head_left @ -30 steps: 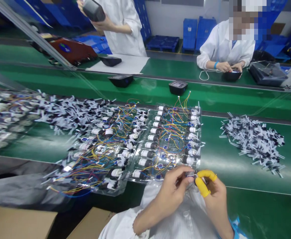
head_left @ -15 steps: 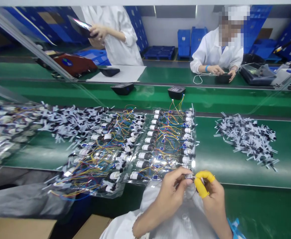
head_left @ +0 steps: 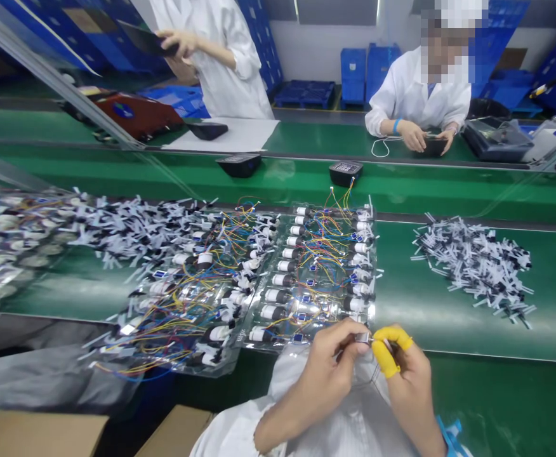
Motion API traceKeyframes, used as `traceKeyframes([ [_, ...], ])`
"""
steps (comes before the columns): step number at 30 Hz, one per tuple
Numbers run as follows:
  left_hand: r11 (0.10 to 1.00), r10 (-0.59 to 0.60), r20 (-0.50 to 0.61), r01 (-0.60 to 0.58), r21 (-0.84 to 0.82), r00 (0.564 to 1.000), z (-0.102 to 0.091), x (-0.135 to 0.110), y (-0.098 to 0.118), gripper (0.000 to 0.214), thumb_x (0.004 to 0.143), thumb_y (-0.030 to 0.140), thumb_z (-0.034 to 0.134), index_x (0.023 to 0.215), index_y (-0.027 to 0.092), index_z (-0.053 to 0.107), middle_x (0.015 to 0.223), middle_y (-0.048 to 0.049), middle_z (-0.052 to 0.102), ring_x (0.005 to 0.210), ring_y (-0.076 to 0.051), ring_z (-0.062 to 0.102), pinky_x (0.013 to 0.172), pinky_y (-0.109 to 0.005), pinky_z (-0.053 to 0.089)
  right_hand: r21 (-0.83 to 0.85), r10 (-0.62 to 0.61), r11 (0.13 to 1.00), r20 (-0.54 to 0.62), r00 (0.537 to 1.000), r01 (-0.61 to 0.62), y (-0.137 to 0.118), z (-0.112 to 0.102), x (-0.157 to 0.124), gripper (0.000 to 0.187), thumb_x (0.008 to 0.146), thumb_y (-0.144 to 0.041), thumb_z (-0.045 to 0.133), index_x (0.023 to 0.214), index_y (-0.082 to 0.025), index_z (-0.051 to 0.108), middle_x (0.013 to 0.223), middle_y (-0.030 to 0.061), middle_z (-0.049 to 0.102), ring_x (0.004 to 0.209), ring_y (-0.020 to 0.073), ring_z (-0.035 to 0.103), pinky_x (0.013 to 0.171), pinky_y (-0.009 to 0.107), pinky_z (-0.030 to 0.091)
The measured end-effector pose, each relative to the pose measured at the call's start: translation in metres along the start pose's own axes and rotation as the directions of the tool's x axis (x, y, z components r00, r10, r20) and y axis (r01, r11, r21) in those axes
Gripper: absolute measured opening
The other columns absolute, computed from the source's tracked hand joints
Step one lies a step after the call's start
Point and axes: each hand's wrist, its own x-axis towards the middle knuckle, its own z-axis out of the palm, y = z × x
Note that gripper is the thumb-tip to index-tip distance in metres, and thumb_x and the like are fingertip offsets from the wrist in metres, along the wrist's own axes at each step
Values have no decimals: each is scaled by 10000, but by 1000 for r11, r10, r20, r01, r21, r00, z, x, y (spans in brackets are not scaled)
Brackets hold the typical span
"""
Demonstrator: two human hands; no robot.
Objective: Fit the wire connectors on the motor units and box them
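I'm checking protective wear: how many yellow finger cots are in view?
2: one yellow finger cot on the thumb of the right hand, another on its index finger. That hand's other fingers are partly hidden, so more are possible.

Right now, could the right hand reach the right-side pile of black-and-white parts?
Probably yes: only green work surface shows between the right hand and that pile, though its fingers look busy at a small metal part.

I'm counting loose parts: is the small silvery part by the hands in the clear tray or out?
Out of the clear tray: the left hand pinches the small silvery part between thumb and finger.
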Motion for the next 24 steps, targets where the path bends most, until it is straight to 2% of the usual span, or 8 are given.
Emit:
traceKeyframes([
  [4,988,93,32,-96,121,995,-6,3,1,197,978,75,513,925,185,667,845,-8,669,762,-146,594,706,-260,416,-75,-49,996,15,999,50,-5,2,4,58,1032,-202,621,1016,-237,664,887,-18,589,753,130,561,685,205,459],
  [8,941,172,116,-198,275,978,-13,3,4,289,937,-13,428,989,187,631,897,-34,666,815,-172,632,727,-274,464,-122,-116,986,21,993,118,-4,3,7,104,1023,-162,589,990,-229,661,858,-16,564,723,135,540,640,216,436],
  [10,882,161,190,-228,412,968,-16,1,5,336,893,-53,405,998,187,617,925,-51,674,816,-191,650,713,-287,492,-147,-109,982,60,992,117,-2,2,7,118,1011,-149,576,983,-219,666,857,-6,562,731,146,539,640,230,430],
  [14,705,42,368,-288,648,929,-24,1,6,460,746,-115,418,1043,166,629,984,-83,700,750,-226,667,656,-325,510,-198,-46,978,135,990,72,2,1,9,126,968,-129,570,927,-206,662,840,5,578,739,162,537,648,245,421],
  [16,728,25,388,-282,624,921,-28,5,7,450,751,-114,423,1043,155,636,982,-89,697,759,-230,671,663,-329,511,-194,-38,979,144,989,66,-1,1,13,128,964,-132,575,890,-209,645,811,-7,581,713,152,537,633,233,419],
  [18,828,58,347,-239,507,936,-31,9,9,369,840,-81,426,1019,159,642,952,-75,687,796,-216,665,695,-313,503,-175,-57,981,134,989,81,-8,3,17,135,980,-154,592,867,-214,633,784,-23,586,682,139,541,617,218,424],
  [21,951,82,194,-134,277,978,-31,12,10,233,949,29,497,999,184,664,873,-24,665,778,-172,622,707,-274,467,-181,-113,975,82,990,126,-17,6,22,126,996,-174,613,887,-223,654,785,-31,627,673,132,582,627,203,455],
  [24,993,11,36,-15,114,999,-27,10,7,161,957,97,563,1007,197,679,713,39,573,631,-130,525,601,-238,398,-232,-132,962,60,989,143,-18,9,22,135,985,-137,585,983,-231,683,918,0,725,809,160,692,729,217,519],
])
